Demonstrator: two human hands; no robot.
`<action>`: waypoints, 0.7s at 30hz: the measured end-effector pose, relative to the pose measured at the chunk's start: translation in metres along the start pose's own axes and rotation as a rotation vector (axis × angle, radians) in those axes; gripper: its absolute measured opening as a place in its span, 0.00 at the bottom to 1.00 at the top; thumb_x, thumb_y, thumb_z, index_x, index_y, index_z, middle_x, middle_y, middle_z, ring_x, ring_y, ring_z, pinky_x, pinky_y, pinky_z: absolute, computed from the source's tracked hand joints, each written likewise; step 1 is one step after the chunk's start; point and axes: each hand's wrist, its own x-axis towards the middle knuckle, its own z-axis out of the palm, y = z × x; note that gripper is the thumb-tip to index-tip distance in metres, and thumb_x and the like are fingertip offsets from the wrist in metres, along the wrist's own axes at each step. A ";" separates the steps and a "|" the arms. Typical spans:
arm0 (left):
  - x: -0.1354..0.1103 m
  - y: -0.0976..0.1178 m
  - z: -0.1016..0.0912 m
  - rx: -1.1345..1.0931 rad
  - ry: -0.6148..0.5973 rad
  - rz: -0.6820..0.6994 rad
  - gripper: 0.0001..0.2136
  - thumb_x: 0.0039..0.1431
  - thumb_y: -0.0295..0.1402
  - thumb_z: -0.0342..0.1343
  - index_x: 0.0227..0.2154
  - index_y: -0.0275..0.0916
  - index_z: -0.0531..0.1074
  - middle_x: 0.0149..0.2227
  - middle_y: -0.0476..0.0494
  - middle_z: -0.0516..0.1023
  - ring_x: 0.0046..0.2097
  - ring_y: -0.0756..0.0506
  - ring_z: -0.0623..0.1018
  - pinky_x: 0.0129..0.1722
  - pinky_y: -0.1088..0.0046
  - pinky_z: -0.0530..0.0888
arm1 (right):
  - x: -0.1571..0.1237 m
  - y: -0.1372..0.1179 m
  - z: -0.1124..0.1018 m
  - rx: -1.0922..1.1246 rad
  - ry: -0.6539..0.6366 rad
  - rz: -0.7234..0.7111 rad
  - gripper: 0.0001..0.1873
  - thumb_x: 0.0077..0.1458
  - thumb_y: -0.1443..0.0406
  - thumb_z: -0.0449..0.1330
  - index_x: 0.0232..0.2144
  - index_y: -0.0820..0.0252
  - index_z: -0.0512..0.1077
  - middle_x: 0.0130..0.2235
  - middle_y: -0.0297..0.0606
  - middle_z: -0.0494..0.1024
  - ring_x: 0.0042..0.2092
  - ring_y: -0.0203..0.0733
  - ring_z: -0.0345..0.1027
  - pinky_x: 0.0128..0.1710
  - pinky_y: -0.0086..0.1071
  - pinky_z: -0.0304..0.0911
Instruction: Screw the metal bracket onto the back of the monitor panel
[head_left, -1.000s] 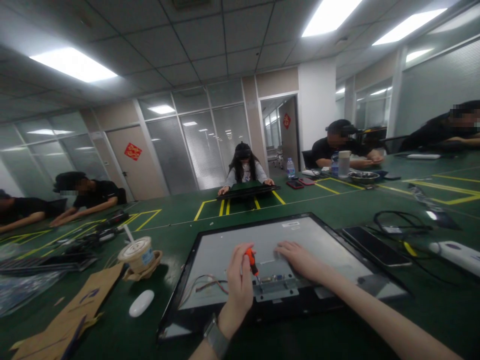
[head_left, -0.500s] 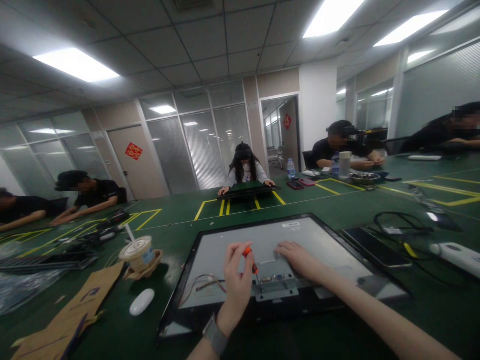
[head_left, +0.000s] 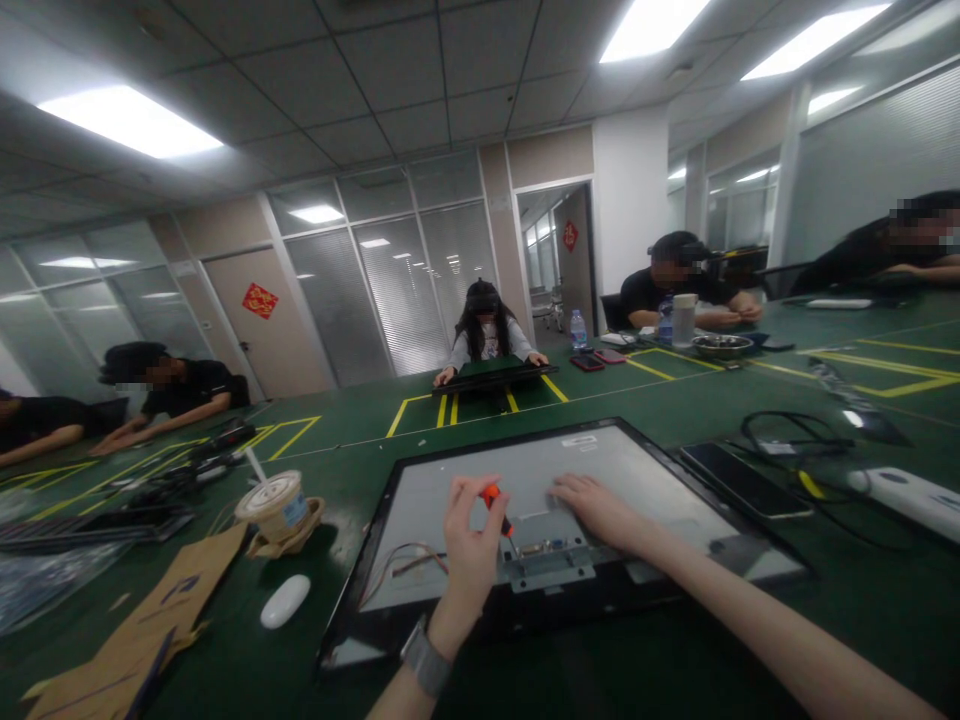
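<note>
- Left hand (head_left: 471, 538) was pinched around the orange handle of a screwdriver (head_left: 493, 496), thumb and fingertips closed on it.
- The screwdriver was held at a tilt, with its shaft pointed down toward a metal bracket (head_left: 553, 576); whether a screw was touched by the tip could not be told.
- Right hand (head_left: 600, 510) was laid palm down on the panel (head_left: 517, 474), its fingers extended and loosely together, with nothing seen gripped.
- The panel, grey with a black frame, was laid flat on the green table (head_left: 247, 640), below both hands; the bracket was set near its closer edge.
- Thin wires (head_left: 409, 558) were strewn on the panel, left of the left hand.
- A watch (head_left: 426, 656) was worn on the left wrist.
- Right of the panel, a phone (head_left: 742, 480) was placed just beside the frame, with a black cable (head_left: 791, 418) coiled near it.
- To the left, a cup (head_left: 271, 508) with a straw was stood in a cardboard holder (head_left: 289, 540), and a white oval object (head_left: 286, 601) was placed nearer the panel's corner.
- Across the table, a dark panel (head_left: 495, 379) was held at both ends by a person (head_left: 487, 335).
</note>
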 end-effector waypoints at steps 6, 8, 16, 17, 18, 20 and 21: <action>-0.002 0.004 -0.001 -0.080 -0.072 -0.048 0.12 0.66 0.38 0.51 0.42 0.40 0.78 0.37 0.44 0.72 0.36 0.47 0.74 0.35 0.71 0.74 | 0.001 0.003 0.003 -0.019 0.014 -0.001 0.34 0.54 0.80 0.46 0.60 0.56 0.68 0.63 0.48 0.67 0.64 0.53 0.59 0.63 0.53 0.53; -0.001 0.003 -0.001 -0.071 -0.088 -0.054 0.12 0.67 0.38 0.51 0.43 0.41 0.77 0.37 0.45 0.73 0.36 0.46 0.75 0.37 0.70 0.73 | 0.000 0.003 0.003 -0.028 0.010 0.002 0.33 0.54 0.79 0.46 0.60 0.56 0.68 0.63 0.48 0.67 0.64 0.54 0.58 0.63 0.53 0.53; 0.001 0.002 -0.004 -0.118 -0.156 -0.072 0.13 0.68 0.36 0.47 0.44 0.40 0.76 0.40 0.42 0.76 0.44 0.44 0.76 0.46 0.67 0.71 | 0.001 0.003 0.002 -0.030 0.005 -0.001 0.33 0.54 0.79 0.47 0.60 0.57 0.68 0.63 0.48 0.67 0.64 0.53 0.58 0.63 0.53 0.53; 0.001 0.003 -0.004 -0.108 -0.148 -0.063 0.11 0.67 0.36 0.50 0.43 0.40 0.76 0.40 0.42 0.76 0.44 0.44 0.76 0.46 0.67 0.72 | 0.001 0.003 0.003 -0.036 0.003 0.002 0.33 0.54 0.80 0.47 0.60 0.57 0.67 0.63 0.48 0.67 0.64 0.53 0.58 0.63 0.53 0.53; 0.002 0.004 -0.004 -0.092 -0.137 -0.051 0.10 0.65 0.36 0.52 0.41 0.40 0.77 0.39 0.43 0.75 0.43 0.44 0.75 0.46 0.67 0.72 | 0.001 0.004 0.004 -0.041 0.003 0.004 0.33 0.54 0.80 0.46 0.60 0.57 0.68 0.63 0.48 0.67 0.64 0.54 0.58 0.63 0.52 0.53; 0.002 0.006 -0.003 -0.064 -0.124 -0.042 0.10 0.64 0.36 0.53 0.40 0.40 0.77 0.39 0.43 0.74 0.43 0.44 0.75 0.45 0.67 0.72 | 0.001 0.005 0.005 -0.042 0.012 0.003 0.33 0.55 0.80 0.46 0.59 0.58 0.68 0.63 0.49 0.67 0.64 0.54 0.58 0.63 0.52 0.53; 0.002 0.008 -0.003 -0.058 -0.121 -0.040 0.10 0.65 0.36 0.52 0.41 0.39 0.77 0.40 0.42 0.74 0.44 0.43 0.75 0.46 0.67 0.72 | 0.001 0.006 0.006 -0.040 0.017 -0.001 0.33 0.55 0.80 0.47 0.60 0.58 0.68 0.63 0.49 0.67 0.64 0.54 0.58 0.63 0.52 0.53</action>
